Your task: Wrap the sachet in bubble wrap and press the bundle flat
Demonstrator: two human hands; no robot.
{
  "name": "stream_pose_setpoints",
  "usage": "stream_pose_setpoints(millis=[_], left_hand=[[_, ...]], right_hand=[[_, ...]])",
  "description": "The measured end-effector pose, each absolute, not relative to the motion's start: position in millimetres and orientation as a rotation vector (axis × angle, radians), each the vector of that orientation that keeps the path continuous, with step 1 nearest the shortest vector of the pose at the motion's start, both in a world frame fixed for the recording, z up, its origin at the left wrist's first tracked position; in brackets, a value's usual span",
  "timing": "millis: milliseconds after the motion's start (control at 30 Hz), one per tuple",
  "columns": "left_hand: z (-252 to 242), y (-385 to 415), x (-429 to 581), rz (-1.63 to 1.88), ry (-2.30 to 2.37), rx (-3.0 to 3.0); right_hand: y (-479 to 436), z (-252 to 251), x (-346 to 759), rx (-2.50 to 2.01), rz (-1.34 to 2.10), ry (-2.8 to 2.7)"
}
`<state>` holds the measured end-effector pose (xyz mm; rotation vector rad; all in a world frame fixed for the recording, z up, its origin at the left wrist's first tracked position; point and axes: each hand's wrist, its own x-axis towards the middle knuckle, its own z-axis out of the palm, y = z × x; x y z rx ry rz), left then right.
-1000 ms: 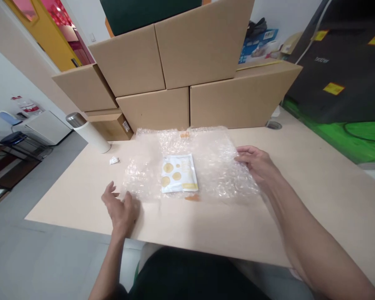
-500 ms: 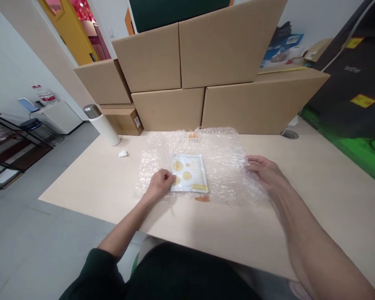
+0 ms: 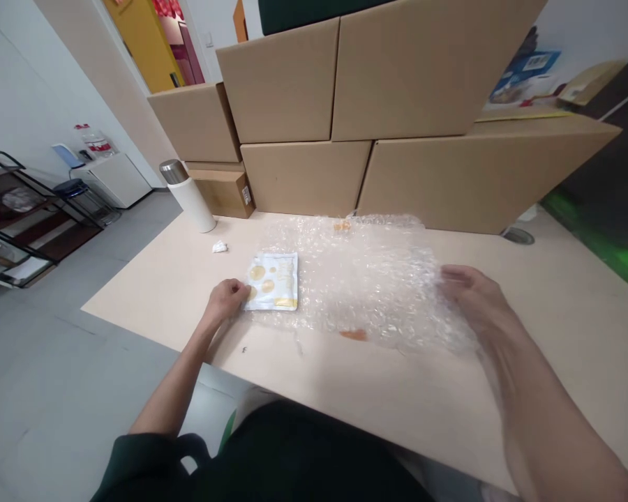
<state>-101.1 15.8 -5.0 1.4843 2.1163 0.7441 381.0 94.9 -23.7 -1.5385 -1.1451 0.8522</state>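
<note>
A flat white sachet [image 3: 273,282] with yellow round patches lies over the left end of a spread sheet of clear bubble wrap [image 3: 366,279]. My left hand [image 3: 229,298] pinches the sachet's left edge between thumb and fingers. At the wrap's right edge, my right hand [image 3: 474,293] has its fingers closed on the plastic, somewhat blurred. Orange-brown tape [image 3: 354,335] sticks to the wrap's near edge, and another piece of tape [image 3: 342,226] to the far edge.
Behind the wrap, several cardboard boxes [image 3: 306,178] are stacked along the table's back. A white flask [image 3: 192,202] with a metal lid and a crumpled white scrap [image 3: 220,247] stand at the left. A roll of tape [image 3: 518,236] lies at the back right.
My left hand has slid the sachet leftward, from the middle of the bubble wrap to its left end. My right hand stays at the wrap's right edge. The view has shifted slightly.
</note>
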Motion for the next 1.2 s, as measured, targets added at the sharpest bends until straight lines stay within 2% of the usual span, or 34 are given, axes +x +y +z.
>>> stream_pose_setpoints(millis=[100, 200, 367, 567, 700, 867, 1000, 1100, 1200], left_hand=[[-5, 20, -99, 0.725, 2.112, 1.527], [-5, 24, -97, 0.735, 2.117, 1.544], [-6, 26, -100, 0.778, 2.163, 1.463], [-2, 27, -103, 0.894, 2.039, 1.287], [19, 22, -84, 1.018, 1.803, 1.292], [46, 22, -34, 1.144, 1.451, 1.47], [41, 34, 10, 0.927, 1.363, 1.883], [28, 44, 33, 0.675, 1.42, 2.138], [18, 49, 50, 0.405, 1.55, 2.267]], right_hand=[[84, 3, 361, -1.602, 0.472, -1.374], [70, 28, 314, -1.335, 0.358, -1.675], [56, 30, 208, -0.895, 0.595, -2.125], [54, 0, 131, -0.949, 0.756, -2.505], [54, -5, 131, -0.953, 0.953, -2.299], [54, 1, 160, -0.984, 1.569, -1.675], [53, -1, 189, -0.977, 1.838, -1.182], [52, -6, 217, -1.019, 1.837, -1.03], [55, -11, 247, -1.164, 1.701, -1.131]])
